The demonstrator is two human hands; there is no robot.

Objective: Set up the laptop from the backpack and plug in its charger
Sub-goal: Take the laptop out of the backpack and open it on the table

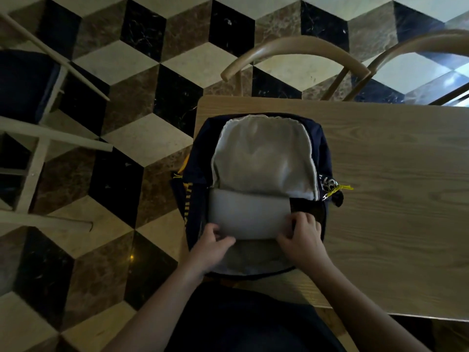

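A dark blue backpack (322, 138) lies flat at the left end of the wooden table (396, 199), its flap thrown back so the grey lining (261, 158) shows. A grey laptop (248, 215) sticks partly out of the bag's inner sleeve. My left hand (214, 241) grips the laptop's near left corner. My right hand (302, 236) grips its near right corner. No charger is in view.
Two curved wooden chair backs (294, 50) stand behind the table's far edge. Another pale chair with a dark cushion (25, 85) is at the left on the patterned tile floor. Yellow zipper pulls (338, 189) hang at the bag's right side.
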